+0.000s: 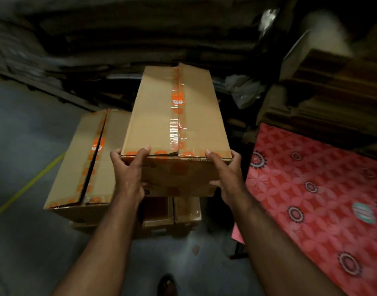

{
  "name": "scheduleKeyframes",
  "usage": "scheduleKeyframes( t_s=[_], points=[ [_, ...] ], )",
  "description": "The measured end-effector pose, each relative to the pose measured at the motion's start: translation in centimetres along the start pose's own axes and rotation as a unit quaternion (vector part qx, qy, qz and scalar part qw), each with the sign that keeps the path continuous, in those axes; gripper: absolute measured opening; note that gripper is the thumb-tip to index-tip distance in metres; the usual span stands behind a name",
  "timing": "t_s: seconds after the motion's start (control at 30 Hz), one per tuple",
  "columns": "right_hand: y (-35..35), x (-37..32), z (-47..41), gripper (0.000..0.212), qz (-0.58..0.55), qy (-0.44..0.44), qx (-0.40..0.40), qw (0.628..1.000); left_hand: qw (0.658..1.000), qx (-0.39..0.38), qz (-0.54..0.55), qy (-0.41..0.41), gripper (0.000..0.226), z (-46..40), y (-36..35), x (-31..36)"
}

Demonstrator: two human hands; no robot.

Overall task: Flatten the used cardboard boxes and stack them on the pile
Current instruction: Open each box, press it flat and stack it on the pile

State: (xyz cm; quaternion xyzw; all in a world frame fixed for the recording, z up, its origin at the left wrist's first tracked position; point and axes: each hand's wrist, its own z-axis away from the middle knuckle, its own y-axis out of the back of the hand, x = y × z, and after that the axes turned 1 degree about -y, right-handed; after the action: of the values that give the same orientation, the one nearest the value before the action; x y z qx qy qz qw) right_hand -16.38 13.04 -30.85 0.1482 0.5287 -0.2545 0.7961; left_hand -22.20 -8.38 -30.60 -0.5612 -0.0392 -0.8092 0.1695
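Left hand [128,167] and right hand [225,174] each grasp a near corner of a long taped box [162,116], thumbs on its top face, fingers curled round its near end. The box is still unflattened and held above other boxes. A second box [85,159], top seam split open, lies just left of it on more cardboard [183,212]. Red patterned sheet [311,189] to the right; grey floor [23,135] with a yellow line [27,184] to the left.
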Motion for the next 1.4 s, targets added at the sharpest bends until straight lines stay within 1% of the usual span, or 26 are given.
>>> scheduleKeyframes(
  t_s=[0.1,0.2,0.27,0.33,0.37,0.4,0.5,0.6,0.7,0.8,1.03,1.2,1.33,1.4],
  points=[
    [2.6,-2.6,2.3,0.071,-0.011,0.026,-0.016,0.999,0.999,-0.013,0.018,-0.046,0.066,4.2,-1.0,2.2],
    [6.8,-4.7,5.2,0.065,-0.025,0.05,-0.014,0.998,0.996,-0.028,0.035,-0.083,0.064,9.4,-2.4,3.0],
    [10.5,-5.8,7.2,0.063,-0.029,0.069,-0.013,0.997,0.994,-0.045,0.043,-0.092,0.069,13.5,-3.7,3.1],
    [14.6,-6.7,9.4,0.063,-0.037,0.083,-0.013,0.996,0.992,-0.055,0.039,-0.105,0.081,17.8,-5.1,2.8],
    [16.9,-7.1,10.6,0.062,-0.042,0.09,-0.012,0.995,0.991,-0.063,0.036,-0.113,0.083,20.1,-5.9,2.4],
    [19.3,-7.5,11.8,0.061,-0.044,0.096,-0.007,0.994,0.99,-0.072,0.029,-0.121,0.081,22.6,-6.9,2.1],
    [26.7,-8.5,15.2,0.059,-0.054,0.119,0.025,0.991,0.984,-0.091,0.041,-0.146,0.062,29.3,-10.3,0.4],
    [34.1,-9.2,18.2,0.06,-0.055,0.141,0.062,0.987,0.977,-0.131,0.067,-0.155,0.056,35.3,-14.1,-1.2],
    [40.9,-9.5,20.8,0.062,-0.06,0.154,0.098,0.981,0.971,-0.17,0.069,-0.156,0.056,40.4,-17.8,-3.0],
    [47.2,-9.4,22.9,0.061,-0.071,0.16,0.134,0.975,0.962,-0.215,0.066,-0.156,0.06,44.7,-21.3,-4.9],
    [58.3,-7.4,26.0,0.057,-0.095,0.152,0.226,0.957,0.948,-0.293,0.035,-0.115,0.063,52.3,-28.0,-9.9],
    [63.4,-4.6,26.2,0.057,-0.095,0.135,0.267,0.949,0.943,-0.324,-0.004,-0.073,0.064,55.1,-30.5,-14.0],
    [65.5,-2.0,25.1,0.055,-0.088,0.116,0.271,0.951,0.943,-0.328,-0.032,-0.054,0.063,55.4,-31.3,-17.3],
    [66.1,-0.4,24.0,0.057,-0.082,0.104,0.271,0.953,0.943,-0.325,-0.049,-0.048,0.062,55.2,-31.4,-18.7]
  ],
)
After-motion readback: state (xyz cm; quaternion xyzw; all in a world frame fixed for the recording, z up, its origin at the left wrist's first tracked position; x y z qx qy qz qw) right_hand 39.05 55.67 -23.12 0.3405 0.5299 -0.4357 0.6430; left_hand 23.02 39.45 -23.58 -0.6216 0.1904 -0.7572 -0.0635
